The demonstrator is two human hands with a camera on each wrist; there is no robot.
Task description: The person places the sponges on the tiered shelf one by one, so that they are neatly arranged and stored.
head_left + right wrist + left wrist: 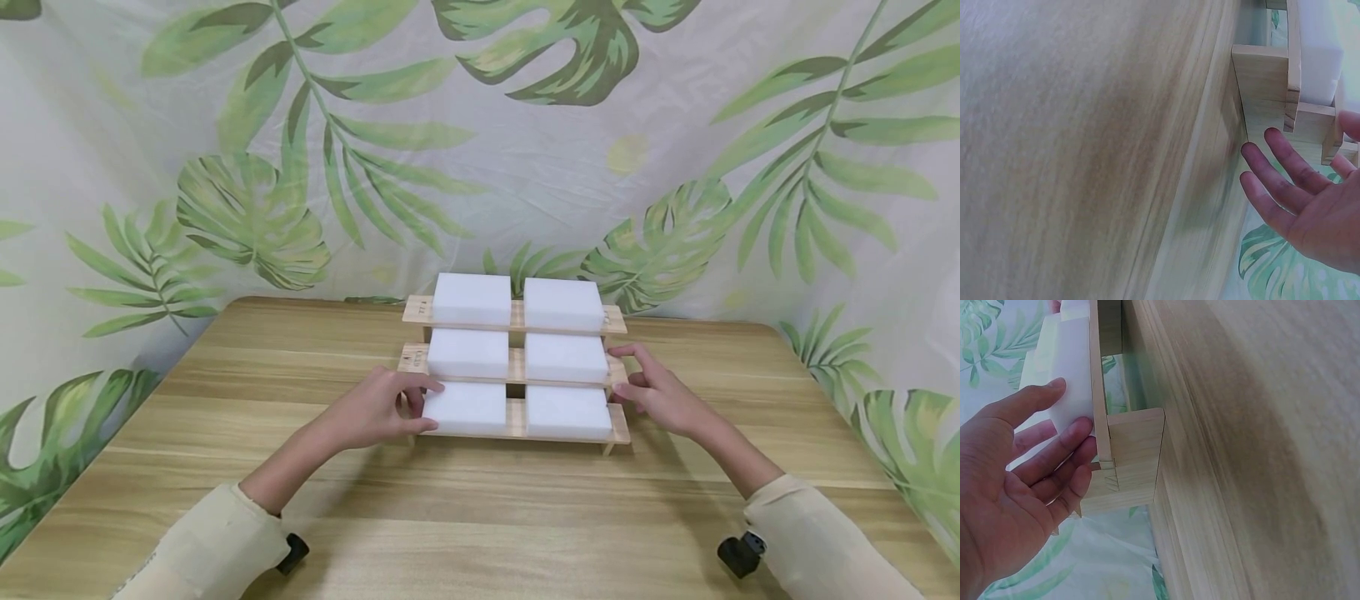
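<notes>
A three-tier wooden rack (516, 417) stands on the table, with two white foam blocks side by side on each tier. My left hand (378, 408) is at the left end of the bottom tier. Its thumb and index finger pinch the lower left foam block (467, 408) at the front and back corners. In the left wrist view, the other fingertips (1082, 428) lie curled near the plank's end. My right hand (660, 392) pinches the right end of the middle tier between thumb and index finger, beside the middle right foam block (566, 358). Its other fingers (1275, 181) extend loosely below.
The upper blocks, a left one (471, 298) and a right one (562, 303), sit on the top tier. Wood-grain tabletop (510, 525) surrounds the rack. A leaf-patterned cloth (525, 167) hangs behind the table. Black devices (741, 554) are at both sleeves.
</notes>
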